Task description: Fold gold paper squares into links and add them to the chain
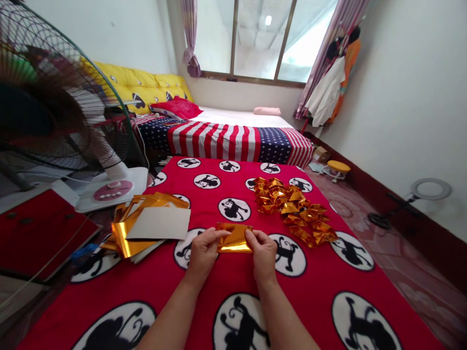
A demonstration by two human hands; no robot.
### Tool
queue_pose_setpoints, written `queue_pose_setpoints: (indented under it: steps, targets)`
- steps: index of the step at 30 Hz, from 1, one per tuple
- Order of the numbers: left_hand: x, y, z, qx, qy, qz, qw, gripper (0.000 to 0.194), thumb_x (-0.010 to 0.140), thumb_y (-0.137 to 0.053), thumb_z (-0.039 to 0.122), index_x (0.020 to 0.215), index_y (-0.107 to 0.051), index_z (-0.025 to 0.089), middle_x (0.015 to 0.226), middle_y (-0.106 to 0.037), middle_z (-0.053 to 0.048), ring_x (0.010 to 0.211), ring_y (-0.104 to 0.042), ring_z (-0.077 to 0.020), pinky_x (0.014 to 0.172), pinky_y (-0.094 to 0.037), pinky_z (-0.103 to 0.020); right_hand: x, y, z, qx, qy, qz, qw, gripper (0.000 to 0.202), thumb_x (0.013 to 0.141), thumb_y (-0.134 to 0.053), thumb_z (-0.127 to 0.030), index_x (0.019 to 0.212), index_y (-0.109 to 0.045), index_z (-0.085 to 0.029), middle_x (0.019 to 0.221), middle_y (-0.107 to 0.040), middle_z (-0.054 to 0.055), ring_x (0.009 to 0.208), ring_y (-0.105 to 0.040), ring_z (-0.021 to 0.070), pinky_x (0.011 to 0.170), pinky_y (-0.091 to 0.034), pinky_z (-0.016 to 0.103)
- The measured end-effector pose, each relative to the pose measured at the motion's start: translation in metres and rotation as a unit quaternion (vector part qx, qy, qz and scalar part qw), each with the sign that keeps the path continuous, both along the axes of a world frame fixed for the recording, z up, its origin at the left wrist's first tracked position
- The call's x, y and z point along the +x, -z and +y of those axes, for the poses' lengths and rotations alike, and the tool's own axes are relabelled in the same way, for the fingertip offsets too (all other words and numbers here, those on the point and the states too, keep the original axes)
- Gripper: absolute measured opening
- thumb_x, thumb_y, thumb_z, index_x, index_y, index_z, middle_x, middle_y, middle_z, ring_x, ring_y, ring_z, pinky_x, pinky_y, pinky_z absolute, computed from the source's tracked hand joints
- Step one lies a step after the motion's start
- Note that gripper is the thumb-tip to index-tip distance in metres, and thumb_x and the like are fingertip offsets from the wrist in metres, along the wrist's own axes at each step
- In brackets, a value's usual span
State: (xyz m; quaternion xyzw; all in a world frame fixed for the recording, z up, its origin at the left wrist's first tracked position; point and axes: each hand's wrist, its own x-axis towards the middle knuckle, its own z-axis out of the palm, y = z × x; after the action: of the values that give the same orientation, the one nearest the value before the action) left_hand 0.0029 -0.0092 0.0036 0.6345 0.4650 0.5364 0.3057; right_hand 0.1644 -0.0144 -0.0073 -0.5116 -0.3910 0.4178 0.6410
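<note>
A shiny gold foil paper (236, 238), doubled into a small rectangle, is held level just above the red cloth. My left hand (205, 247) pinches its left end, with a finger lying along the top. At the opposite end my right hand (263, 247) grips it, thumb on the upper face. To the left lies a loose stack of gold foil sheets (126, 238), topped by a sheet (160, 223) with its pale side up. Several folded gold foil pieces (292, 206) sit in a cluster beyond my right hand.
The red cloth (233, 277) with monkey prints covers the table. A large fan (113, 187) stands at the left edge. Behind is a bed (226, 141) with a striped cover. A yellow stool (337, 166) and a ring light (430, 188) are on the right.
</note>
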Motion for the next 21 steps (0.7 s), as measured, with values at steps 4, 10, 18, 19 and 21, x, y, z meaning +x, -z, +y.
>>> queue_pose_setpoints:
  steps: [4, 10, 18, 19, 21]
  targets:
    - [-0.0006, -0.0033, -0.0010, -0.008, 0.000, -0.005, 1.000, 0.025, 0.085, -0.053, 0.025, 0.080, -0.078, 0.022, 0.075, -0.069, -0.003, 0.070, -0.062, -0.0144, 0.066, -0.048, -0.022, -0.0003, -0.0011, 0.0004, 0.001, 0.000, 0.003, 1.000, 0.030, 0.075, -0.072, -0.043, 0.069, -0.067, -0.014, 0.061, -0.058, -0.001, 0.058, -0.050, 0.0126, 0.055, -0.039, 0.024]
    - [0.0000, -0.0055, -0.0019, -0.063, 0.007, -0.014, 0.998, 0.023, 0.082, -0.057, 0.025, 0.094, -0.076, 0.018, 0.086, -0.073, -0.005, 0.080, -0.066, -0.0177, 0.071, -0.050, -0.024, -0.0021, -0.0026, 0.0004, 0.000, 0.006, 0.006, 1.000, 0.030, 0.075, -0.071, -0.043, 0.068, -0.066, -0.014, 0.059, -0.055, -0.001, 0.056, -0.047, 0.0118, 0.053, -0.037, 0.023]
    - [0.0008, -0.0019, -0.0015, -0.041, 0.029, -0.002, 0.999, 0.021, 0.081, -0.065, 0.028, 0.097, -0.074, 0.019, 0.086, -0.070, -0.005, 0.076, -0.064, -0.0154, 0.068, -0.051, -0.022, -0.0005, -0.0017, 0.0002, 0.005, 0.019, -0.003, 1.000, 0.032, 0.076, -0.070, -0.046, 0.068, -0.065, -0.015, 0.062, -0.057, -0.001, 0.060, -0.051, 0.0133, 0.056, -0.042, 0.024]
    - [0.0008, -0.0027, -0.0017, -0.036, 0.028, -0.001, 0.999, 0.020, 0.081, -0.065, 0.027, 0.097, -0.074, 0.019, 0.086, -0.070, -0.005, 0.076, -0.064, -0.0152, 0.068, -0.051, -0.022, -0.0004, -0.0021, 0.0000, 0.006, 0.020, -0.003, 1.000, 0.032, 0.077, -0.070, -0.046, 0.068, -0.064, -0.015, 0.062, -0.057, -0.001, 0.060, -0.051, 0.0133, 0.056, -0.042, 0.024]
    - [0.0007, -0.0042, -0.0020, -0.030, 0.027, 0.000, 0.999, 0.020, 0.081, -0.065, 0.026, 0.097, -0.074, 0.019, 0.084, -0.069, -0.004, 0.076, -0.063, -0.0149, 0.068, -0.051, -0.022, -0.0005, -0.0027, -0.0007, 0.009, 0.019, 0.004, 1.000, 0.032, 0.077, -0.069, -0.045, 0.067, -0.063, -0.016, 0.062, -0.057, -0.001, 0.060, -0.052, 0.0135, 0.056, -0.042, 0.024]
